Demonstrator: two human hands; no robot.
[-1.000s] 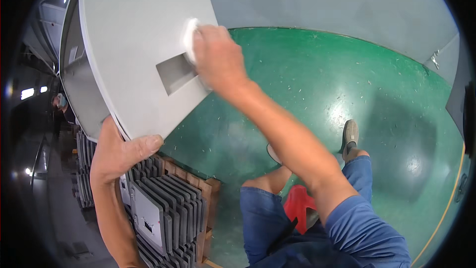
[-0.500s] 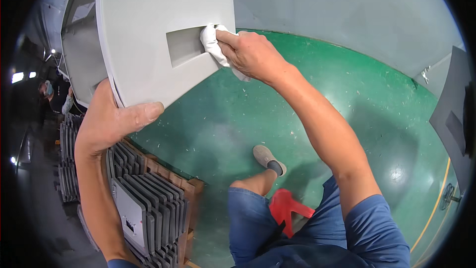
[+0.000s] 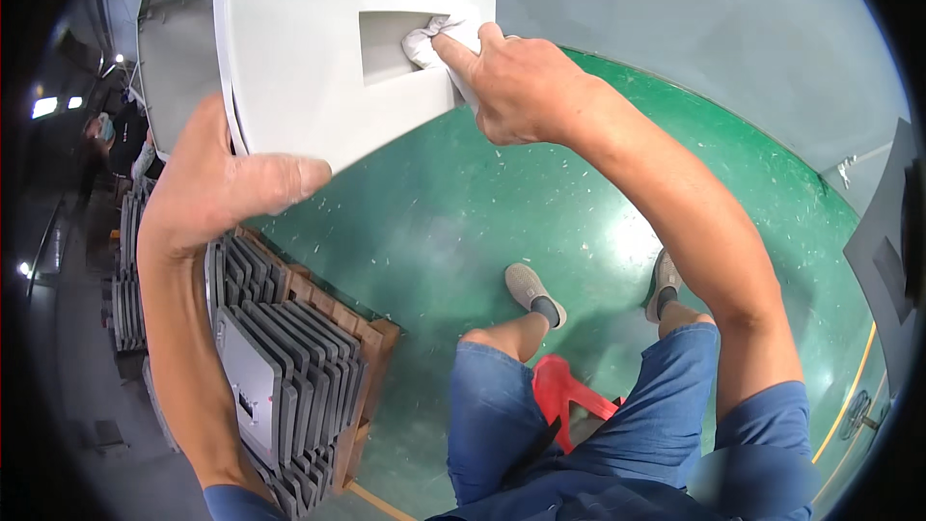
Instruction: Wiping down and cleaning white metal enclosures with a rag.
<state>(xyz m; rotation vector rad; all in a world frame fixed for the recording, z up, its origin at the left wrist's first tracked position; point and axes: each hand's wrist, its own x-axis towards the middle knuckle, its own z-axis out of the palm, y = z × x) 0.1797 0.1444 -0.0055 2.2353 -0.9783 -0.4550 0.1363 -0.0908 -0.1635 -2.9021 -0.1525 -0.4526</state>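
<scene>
A light grey panel with a rectangular recess stands before me at the upper left. My left hand is closed around its lower left edge, thumb on the front face and fingers hidden behind. In my right hand is a crumpled white cloth. The index finger presses the cloth into the right end of the recess, while part of the cloth hangs over the panel's right edge. The other right-hand fingers are curled and partly hidden.
Stacked grey panels stand on a wooden pallet at the lower left. A large grey surface rises beyond the green floor. A red object lies between my legs. Another person is at the far left.
The panel and both hands appear farther up in the picture, the panel also farther right. My right index finger now points into the recess with the cloth. My second foot has come into view.
</scene>
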